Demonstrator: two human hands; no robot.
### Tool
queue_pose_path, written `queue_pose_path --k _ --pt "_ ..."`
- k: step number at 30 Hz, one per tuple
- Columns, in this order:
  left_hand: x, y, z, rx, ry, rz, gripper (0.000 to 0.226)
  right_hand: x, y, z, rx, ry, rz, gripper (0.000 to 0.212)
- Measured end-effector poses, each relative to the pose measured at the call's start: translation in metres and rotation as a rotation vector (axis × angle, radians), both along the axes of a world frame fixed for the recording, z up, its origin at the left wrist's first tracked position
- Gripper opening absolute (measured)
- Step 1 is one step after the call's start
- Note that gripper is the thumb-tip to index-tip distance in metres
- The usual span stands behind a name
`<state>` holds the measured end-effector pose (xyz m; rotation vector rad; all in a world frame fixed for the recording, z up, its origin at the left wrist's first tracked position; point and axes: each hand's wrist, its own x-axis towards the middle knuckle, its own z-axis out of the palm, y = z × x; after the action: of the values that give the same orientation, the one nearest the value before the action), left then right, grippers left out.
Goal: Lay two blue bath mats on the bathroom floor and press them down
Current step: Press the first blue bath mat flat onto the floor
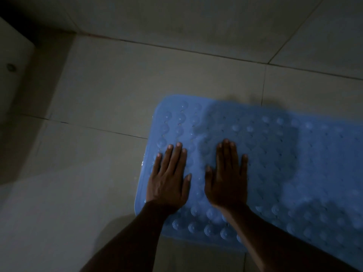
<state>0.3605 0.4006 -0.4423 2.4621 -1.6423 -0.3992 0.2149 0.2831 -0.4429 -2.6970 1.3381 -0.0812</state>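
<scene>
A blue bath mat (275, 154) with rows of round bumps and small holes lies flat on the tiled floor, running from the middle of the view off the right edge. My left hand (169, 179) rests palm down on the mat's left end, fingers spread. My right hand (227, 179) lies flat beside it, a little further onto the mat. Neither hand holds anything. I see only one mat; the light is dim.
Grey floor tiles (117, 95) with dark grout lines surround the mat. A pale fixture with a round button (10, 67) stands at the left edge. A wall base runs along the top.
</scene>
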Motion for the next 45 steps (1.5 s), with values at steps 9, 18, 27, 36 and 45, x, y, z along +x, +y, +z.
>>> queue_pose_path --k 9,18,27,36,45 --pt "0.002 -0.002 0.001 -0.010 -0.006 0.015 0.075 0.002 0.000 0.001 0.009 -0.062 -0.025 0.064" --pt "0.001 -0.004 0.001 0.043 -0.030 0.012 0.077 0.002 -0.001 -0.001 0.018 -0.093 -0.043 0.060" --pt "0.005 -0.012 0.006 0.042 -0.135 0.004 0.081 0.003 -0.001 0.002 0.026 -0.061 -0.046 0.060" --pt "0.006 -0.014 0.008 0.048 -0.143 0.003 0.082 0.004 0.001 0.002 0.007 -0.075 -0.059 0.063" --pt "0.010 -0.016 0.014 0.033 -0.101 0.008 0.080 0.005 0.001 0.000 0.010 -0.115 -0.069 0.064"
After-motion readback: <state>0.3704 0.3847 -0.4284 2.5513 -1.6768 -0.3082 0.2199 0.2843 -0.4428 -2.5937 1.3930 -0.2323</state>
